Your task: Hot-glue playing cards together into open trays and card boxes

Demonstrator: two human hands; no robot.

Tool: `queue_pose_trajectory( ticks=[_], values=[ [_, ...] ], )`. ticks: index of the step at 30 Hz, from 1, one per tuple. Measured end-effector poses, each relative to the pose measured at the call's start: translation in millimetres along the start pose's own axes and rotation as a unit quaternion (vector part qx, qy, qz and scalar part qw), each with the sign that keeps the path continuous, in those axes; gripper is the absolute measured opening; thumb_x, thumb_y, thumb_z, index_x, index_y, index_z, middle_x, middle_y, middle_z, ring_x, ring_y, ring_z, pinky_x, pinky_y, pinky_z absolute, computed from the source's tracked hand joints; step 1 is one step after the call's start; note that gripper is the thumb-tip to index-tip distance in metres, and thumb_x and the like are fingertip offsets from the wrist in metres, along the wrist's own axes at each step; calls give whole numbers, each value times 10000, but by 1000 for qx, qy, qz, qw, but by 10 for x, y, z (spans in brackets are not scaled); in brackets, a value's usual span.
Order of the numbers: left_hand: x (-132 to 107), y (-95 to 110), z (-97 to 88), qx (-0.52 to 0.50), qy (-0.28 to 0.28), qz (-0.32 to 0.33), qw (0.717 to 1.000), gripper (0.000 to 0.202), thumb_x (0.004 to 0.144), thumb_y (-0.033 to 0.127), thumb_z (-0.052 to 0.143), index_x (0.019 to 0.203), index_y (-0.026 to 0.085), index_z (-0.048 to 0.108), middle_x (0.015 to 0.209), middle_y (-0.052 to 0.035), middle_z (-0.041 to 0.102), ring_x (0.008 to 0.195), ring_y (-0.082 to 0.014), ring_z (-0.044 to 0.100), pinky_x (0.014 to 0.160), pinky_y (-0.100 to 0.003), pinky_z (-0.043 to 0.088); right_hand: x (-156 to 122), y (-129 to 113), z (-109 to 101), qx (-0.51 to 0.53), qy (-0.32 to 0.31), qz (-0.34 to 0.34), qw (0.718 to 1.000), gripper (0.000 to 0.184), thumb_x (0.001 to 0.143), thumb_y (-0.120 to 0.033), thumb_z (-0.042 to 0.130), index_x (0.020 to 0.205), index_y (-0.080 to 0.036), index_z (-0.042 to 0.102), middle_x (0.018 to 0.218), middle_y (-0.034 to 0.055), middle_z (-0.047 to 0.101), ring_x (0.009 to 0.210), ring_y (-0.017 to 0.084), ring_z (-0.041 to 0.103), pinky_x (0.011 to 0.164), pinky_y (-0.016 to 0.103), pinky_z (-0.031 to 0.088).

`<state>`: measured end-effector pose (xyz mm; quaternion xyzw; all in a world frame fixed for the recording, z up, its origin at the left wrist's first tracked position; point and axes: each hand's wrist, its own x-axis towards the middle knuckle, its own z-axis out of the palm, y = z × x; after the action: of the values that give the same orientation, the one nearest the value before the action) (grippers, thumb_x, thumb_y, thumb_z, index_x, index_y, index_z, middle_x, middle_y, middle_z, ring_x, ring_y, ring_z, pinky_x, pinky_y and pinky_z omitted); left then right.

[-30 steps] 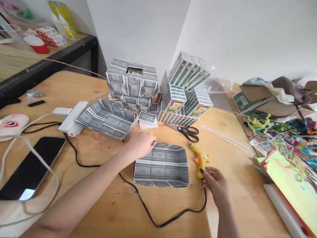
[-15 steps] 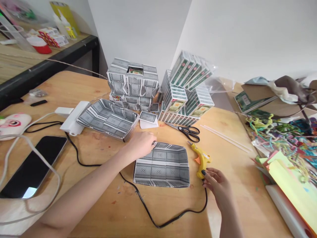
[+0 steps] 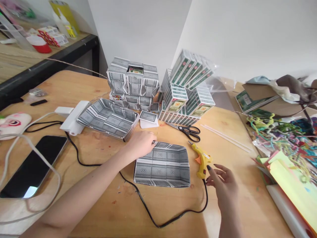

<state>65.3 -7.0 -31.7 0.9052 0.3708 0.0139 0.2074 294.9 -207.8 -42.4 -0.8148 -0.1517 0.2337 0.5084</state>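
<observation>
My left hand [image 3: 142, 144] pinches the far left edge of a shallow open box made of grey patterned playing cards [image 3: 165, 168]. To its right, a yellow glue gun [image 3: 203, 161] lies on the table with its nozzle pointing away and its black cord trailing toward me. My right hand [image 3: 223, 180] is beside the glue gun's handle, fingers apart and holding nothing. A second card box [image 3: 109, 119] sits behind my left forearm, tilted against a white power strip [image 3: 76, 118]. Black-handled scissors [image 3: 189, 132] lie beyond the glue gun.
A larger card-built box [image 3: 133, 81] and stacked packs of playing cards [image 3: 184, 96] stand at the back. Loose cards [image 3: 148, 118] and clear glue sticks [image 3: 225, 138] lie nearby. A phone [image 3: 34, 165] is at left. Tangled yarn [image 3: 284, 142] and yellow paper [image 3: 292, 185] fill the right side.
My right hand has let go of the glue gun's handle and drawn slightly right, its fingers opening. My left hand stays on the card box's edge.
</observation>
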Motion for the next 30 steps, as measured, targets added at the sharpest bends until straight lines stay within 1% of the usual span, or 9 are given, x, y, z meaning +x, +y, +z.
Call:
queue_pose_trajectory(
  ticks=[6, 9, 12, 15, 17, 20, 23, 26, 30],
  values=[
    [11, 1, 35, -13, 14, -29, 999, 158, 766, 279, 565, 749, 241, 717, 828, -25, 721, 857, -212, 631, 681, -284, 444, -147, -129, 154, 46, 3, -58, 997, 360, 638, -438, 735, 835, -189, 566, 659, -44, 528, 467, 88, 523, 413, 218, 468],
    [18, -6, 55, -2, 21, -38, 999, 159, 758, 278, 567, 736, 234, 718, 825, -28, 724, 827, -222, 637, 659, -299, 445, -209, -88, 310, 37, -65, -65, 995, 327, 693, -454, 681, 865, -199, 570, 672, -31, 535, 454, 90, 508, 405, 222, 443],
    [23, -19, 55, 0, 10, -41, 999, 168, 767, 293, 561, 756, 230, 717, 822, -37, 724, 827, -232, 641, 650, -305, 445, -249, -25, 485, -33, -147, -58, 987, 407, 728, -490, 619, 1024, -214, 578, 780, 18, 603, 432, 89, 473, 376, 230, 397],
    [21, -21, 34, -2, -4, -31, 999, 161, 780, 286, 564, 810, 231, 712, 851, -45, 722, 864, -230, 641, 676, -296, 447, -261, 3, 592, -99, -182, -64, 976, 462, 748, -495, 578, 1118, -219, 573, 735, 21, 618, 424, 97, 443, 385, 237, 373],
    [15, -11, 15, 0, -13, -13, 1000, 140, 770, 257, 583, 836, 228, 704, 873, -46, 718, 876, -227, 639, 698, -293, 448, -256, 0, 613, -118, -189, -71, 972, 476, 760, -492, 551, 1142, -209, 574, 636, -3, 586, 411, 103, 415, 387, 239, 354],
    [2, 7, -9, 7, -26, 11, 1000, 124, 741, 219, 612, 835, 215, 693, 889, -45, 711, 851, -225, 642, 697, -293, 448, -244, -18, 608, -136, -187, -85, 969, 473, 771, -476, 528, 1138, -185, 590, 493, -49, 461, 388, 101, 348, 377, 231, 298],
    [-9, 11, -18, 8, -15, 10, 1000, 123, 756, 216, 586, 821, 208, 690, 909, -41, 708, 836, -221, 643, 670, -292, 443, -239, -36, 606, -151, -181, -95, 967, 447, 772, -459, 526, 1108, -178, 613, 443, -75, 359, 384, 99, 311, 379, 225, 266],
    [-12, 12, -8, -3, 9, 2, 1000, 162, 785, 216, 533, 797, 214, 694, 883, -34, 712, 827, -211, 641, 652, -289, 435, -241, -50, 616, -156, -174, -102, 967, 441, 761, -456, 531, 1082, -172, 633, 448, -71, 364, 386, 100, 331, 383, 226, 277],
    [-2, 51, 19, 1, 26, -20, 999, 154, 730, 149, 532, 697, 187, 678, 818, -32, 712, 770, -210, 640, 604, -291, 416, -246, -60, 631, -177, -163, -99, 966, 434, 755, -455, 524, 1063, -175, 644, 451, -69, 373, 391, 99, 348, 396, 225, 287]
  ],
)
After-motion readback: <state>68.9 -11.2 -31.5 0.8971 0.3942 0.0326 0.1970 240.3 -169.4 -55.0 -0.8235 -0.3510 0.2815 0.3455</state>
